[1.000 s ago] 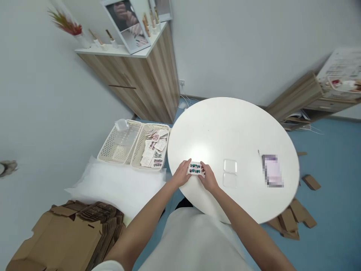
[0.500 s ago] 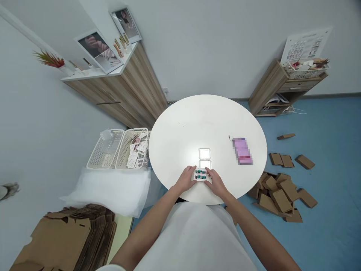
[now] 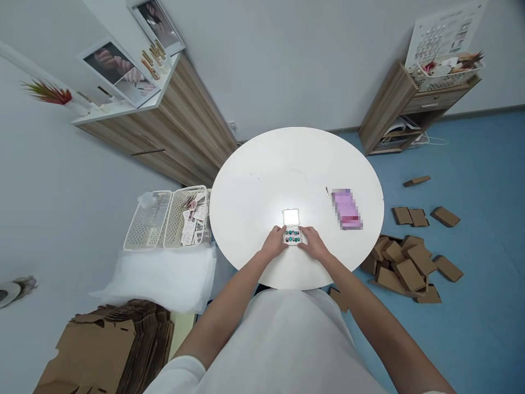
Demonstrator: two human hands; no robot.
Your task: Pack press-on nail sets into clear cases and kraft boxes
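Note:
A small white card of press-on nails (image 3: 292,236), with two rows in green, dark and reddish tones, lies over the near half of a clear plastic case. The case's raised or unfolded lid (image 3: 291,217) reaches away from me on the white table. My left hand (image 3: 274,243) grips the left edge of the card and case, thumb below and fingertips at the upper corner. Gripping the right edge in the same way is my right hand (image 3: 313,243). Whether the card is fully seated in the case, I cannot tell.
On the round white table (image 3: 246,197), a pixelated purple item (image 3: 346,209) lies to the right. White baskets (image 3: 186,216) stand left, above white sheets (image 3: 164,276) and stacked flat cardboard (image 3: 94,345). Brown boxes (image 3: 406,268) are piled on the floor at right.
Both hands have moved the nail card away from me, from in front of the clear case onto its near half. The view has shifted slightly.

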